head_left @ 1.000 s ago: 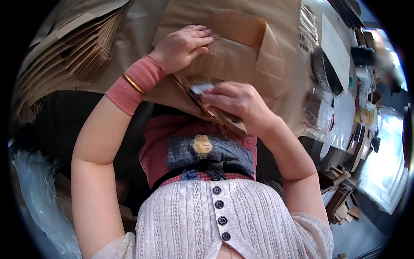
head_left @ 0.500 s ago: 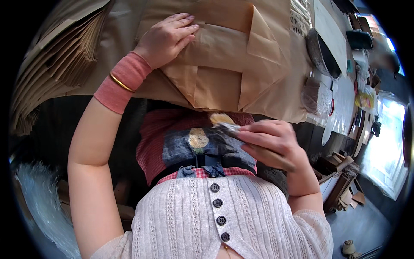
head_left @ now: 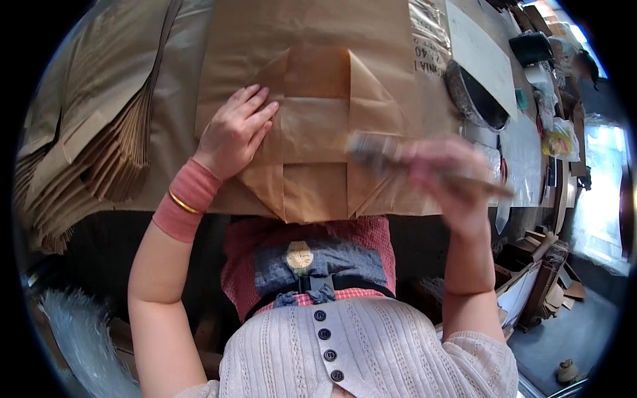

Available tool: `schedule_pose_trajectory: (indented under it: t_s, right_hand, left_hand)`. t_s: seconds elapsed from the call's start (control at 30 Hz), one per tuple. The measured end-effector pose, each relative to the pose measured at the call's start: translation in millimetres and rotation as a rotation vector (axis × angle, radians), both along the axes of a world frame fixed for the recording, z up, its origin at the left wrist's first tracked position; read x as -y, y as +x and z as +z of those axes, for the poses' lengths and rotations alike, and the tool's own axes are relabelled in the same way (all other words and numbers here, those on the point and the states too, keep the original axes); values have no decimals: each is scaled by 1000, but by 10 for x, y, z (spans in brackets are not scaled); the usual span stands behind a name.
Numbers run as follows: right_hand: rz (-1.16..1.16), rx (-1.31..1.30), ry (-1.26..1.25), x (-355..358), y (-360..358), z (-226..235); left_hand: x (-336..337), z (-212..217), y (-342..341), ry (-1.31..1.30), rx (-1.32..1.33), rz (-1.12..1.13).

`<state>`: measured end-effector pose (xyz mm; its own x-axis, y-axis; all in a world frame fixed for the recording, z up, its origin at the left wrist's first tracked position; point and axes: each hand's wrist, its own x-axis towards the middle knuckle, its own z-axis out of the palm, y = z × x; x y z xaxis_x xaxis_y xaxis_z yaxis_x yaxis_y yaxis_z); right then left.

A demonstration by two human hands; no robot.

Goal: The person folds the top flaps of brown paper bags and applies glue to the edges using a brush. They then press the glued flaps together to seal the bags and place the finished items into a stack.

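Observation:
A brown paper bag (head_left: 315, 129) lies on the table, its end folded into a flattened shape with angled corners and a darker, damp-looking patch at the far flap. My left hand (head_left: 240, 129) rests flat on the bag's left side, fingers stretched out. Over the bag's right side, my right hand (head_left: 448, 176) grips a wide brush (head_left: 379, 147) by its wooden handle. Hand and brush are smeared by motion, so whether the bristles touch the paper I cannot tell.
Stacks of folded brown paper bags (head_left: 109, 142) fan out at the left. To the right stand a dark, crusted bowl (head_left: 474, 96), a white board (head_left: 481, 53), a dark green container (head_left: 531, 48) and plastic bags (head_left: 561, 139). Cardboard pieces (head_left: 554, 292) lie on the floor at the lower right.
My right hand has carried the brush from near my waist up over the bag's right side. My left hand stays on the bag. The whole view has shifted, showing more of the table.

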<state>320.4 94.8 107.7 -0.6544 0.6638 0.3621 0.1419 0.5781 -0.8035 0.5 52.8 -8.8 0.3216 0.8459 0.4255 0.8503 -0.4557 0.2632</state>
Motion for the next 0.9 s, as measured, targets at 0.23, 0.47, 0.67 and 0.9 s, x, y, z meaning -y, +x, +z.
schedule_pose_trajectory:
  t_s: [0.23,0.47,0.67,0.9]
  right_hand:
    - [-344,131,-387,-1029,-420,-550]
    - [-315,144,-246,-1385,-592,-556]
    - [-197,-196,-478,-753,-1107,-425]
    - [-307,231,-384,-983,-1607,-603]
  left_hand:
    - [-25,70,38,-47,-35,1]
    - [-28,122,27,-38,2,-3]
    - [20,119,58,-80,234,83]
    - [4,130,51,-14,210,74]
